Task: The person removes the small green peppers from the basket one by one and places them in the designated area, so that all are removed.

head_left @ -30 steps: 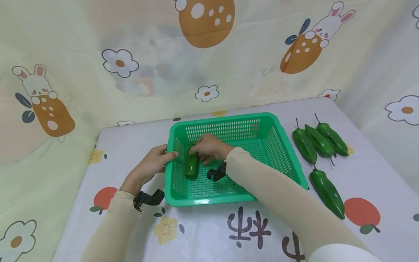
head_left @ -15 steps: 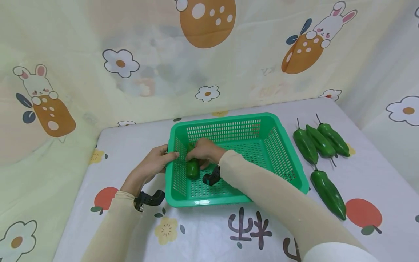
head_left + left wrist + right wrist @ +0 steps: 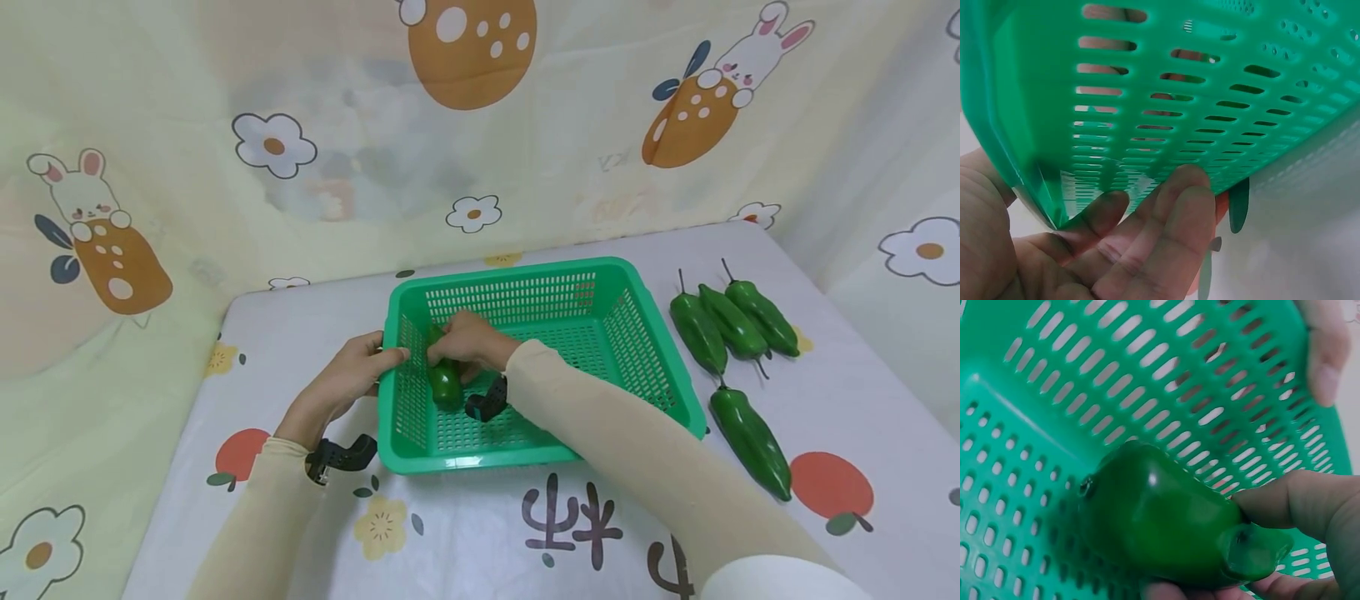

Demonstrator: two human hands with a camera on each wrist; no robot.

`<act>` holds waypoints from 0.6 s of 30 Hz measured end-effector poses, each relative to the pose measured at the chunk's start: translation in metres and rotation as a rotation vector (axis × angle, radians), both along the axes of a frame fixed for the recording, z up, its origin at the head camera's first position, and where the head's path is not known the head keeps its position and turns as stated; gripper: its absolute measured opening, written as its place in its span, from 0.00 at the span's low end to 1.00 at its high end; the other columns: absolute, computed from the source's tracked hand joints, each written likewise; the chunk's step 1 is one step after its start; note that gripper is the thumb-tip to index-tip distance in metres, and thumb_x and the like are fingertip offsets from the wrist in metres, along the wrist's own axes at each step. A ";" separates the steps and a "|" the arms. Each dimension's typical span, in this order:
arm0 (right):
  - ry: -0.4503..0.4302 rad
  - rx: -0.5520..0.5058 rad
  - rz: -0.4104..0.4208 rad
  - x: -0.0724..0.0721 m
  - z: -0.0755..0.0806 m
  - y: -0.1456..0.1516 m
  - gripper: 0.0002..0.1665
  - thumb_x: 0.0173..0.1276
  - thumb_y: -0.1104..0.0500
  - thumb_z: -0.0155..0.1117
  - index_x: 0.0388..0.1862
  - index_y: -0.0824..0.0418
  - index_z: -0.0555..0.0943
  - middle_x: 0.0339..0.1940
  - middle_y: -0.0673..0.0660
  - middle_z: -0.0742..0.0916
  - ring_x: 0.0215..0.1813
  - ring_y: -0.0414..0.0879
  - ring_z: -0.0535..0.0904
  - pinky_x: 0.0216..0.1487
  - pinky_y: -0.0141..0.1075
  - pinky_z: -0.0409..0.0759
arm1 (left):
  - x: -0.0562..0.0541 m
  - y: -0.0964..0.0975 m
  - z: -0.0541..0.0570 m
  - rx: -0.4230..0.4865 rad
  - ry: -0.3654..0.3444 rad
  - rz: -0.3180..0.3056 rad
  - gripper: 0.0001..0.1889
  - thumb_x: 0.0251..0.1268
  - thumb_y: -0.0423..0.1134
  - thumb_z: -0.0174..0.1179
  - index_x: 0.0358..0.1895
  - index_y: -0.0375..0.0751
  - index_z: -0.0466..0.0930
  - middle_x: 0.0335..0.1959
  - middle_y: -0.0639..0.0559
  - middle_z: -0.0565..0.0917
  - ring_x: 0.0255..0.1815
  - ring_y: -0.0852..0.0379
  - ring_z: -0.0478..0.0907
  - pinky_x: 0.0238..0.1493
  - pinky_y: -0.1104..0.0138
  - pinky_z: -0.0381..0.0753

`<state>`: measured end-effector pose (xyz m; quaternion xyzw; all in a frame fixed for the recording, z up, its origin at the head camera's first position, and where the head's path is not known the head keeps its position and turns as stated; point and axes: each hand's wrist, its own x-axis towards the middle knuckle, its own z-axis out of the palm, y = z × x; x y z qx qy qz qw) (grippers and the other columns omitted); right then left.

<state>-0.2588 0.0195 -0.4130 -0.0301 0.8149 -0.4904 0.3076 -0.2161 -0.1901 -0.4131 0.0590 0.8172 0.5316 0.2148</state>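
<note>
A green plastic basket with slotted walls stands on the table. My left hand grips its left rim, the thumb over the edge and the fingers against the outside of the slotted wall. Inside, along the left wall, lies a glossy green pepper. My right hand reaches into the basket and holds this pepper near its far end. In the right wrist view the thumb presses on one side of the pepper, while the other fingers are partly hidden beneath it.
Right of the basket, three green peppers lie side by side on the patterned tablecloth. Another pepper lies nearer, close to the basket's right front corner. A printed cloth hangs behind the table.
My right hand has shifted slightly left and closed round the pepper in the basket. The pepper's near end has swung a little to the right. My left hand stays on the rim.
</note>
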 end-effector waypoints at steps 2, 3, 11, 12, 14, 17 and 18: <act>0.003 -0.008 0.004 0.000 0.003 0.002 0.15 0.66 0.63 0.69 0.48 0.71 0.81 0.44 0.65 0.86 0.38 0.56 0.89 0.36 0.44 0.91 | 0.000 0.000 0.000 0.000 0.000 -0.007 0.28 0.80 0.42 0.52 0.74 0.28 0.66 0.59 0.29 0.83 0.49 0.40 0.89 0.48 0.52 0.90; 0.002 -0.013 0.008 0.000 0.005 0.004 0.17 0.67 0.63 0.69 0.51 0.71 0.80 0.46 0.65 0.86 0.39 0.56 0.89 0.36 0.44 0.91 | 0.000 0.000 0.001 -0.001 -0.001 -0.007 0.28 0.80 0.43 0.52 0.74 0.28 0.66 0.59 0.29 0.83 0.49 0.40 0.89 0.48 0.52 0.90; -0.033 -0.095 -0.007 0.005 0.020 0.022 0.40 0.67 0.63 0.69 0.76 0.72 0.67 0.62 0.69 0.81 0.49 0.60 0.89 0.40 0.46 0.91 | 0.001 0.001 0.003 -0.024 -0.004 0.020 0.27 0.79 0.43 0.53 0.72 0.28 0.69 0.56 0.31 0.85 0.47 0.42 0.90 0.48 0.52 0.90; -0.034 -0.103 -0.005 0.006 0.021 0.025 0.40 0.68 0.63 0.69 0.76 0.72 0.67 0.62 0.69 0.81 0.49 0.60 0.88 0.41 0.46 0.91 | 0.001 0.001 0.002 -0.027 -0.005 0.027 0.27 0.79 0.43 0.53 0.71 0.29 0.70 0.56 0.31 0.85 0.46 0.43 0.90 0.48 0.52 0.90; -0.037 -0.116 0.000 0.008 0.026 0.032 0.38 0.69 0.63 0.69 0.75 0.71 0.68 0.60 0.68 0.83 0.50 0.59 0.88 0.43 0.47 0.91 | 0.001 0.002 0.002 -0.028 -0.008 0.032 0.26 0.79 0.43 0.54 0.71 0.29 0.70 0.55 0.32 0.85 0.46 0.43 0.90 0.48 0.52 0.90; -0.029 -0.122 0.001 0.010 0.033 0.043 0.36 0.70 0.62 0.68 0.74 0.69 0.70 0.58 0.66 0.84 0.50 0.58 0.88 0.44 0.47 0.91 | 0.000 0.003 0.002 -0.029 -0.005 0.037 0.26 0.79 0.43 0.54 0.71 0.29 0.71 0.55 0.32 0.85 0.46 0.44 0.90 0.48 0.52 0.90; -0.028 -0.124 -0.002 0.011 0.034 0.047 0.36 0.69 0.62 0.68 0.74 0.69 0.70 0.57 0.65 0.85 0.50 0.57 0.88 0.44 0.47 0.91 | 0.001 0.004 0.002 -0.029 -0.003 0.038 0.26 0.79 0.43 0.54 0.71 0.29 0.71 0.55 0.32 0.85 0.46 0.44 0.90 0.48 0.52 0.90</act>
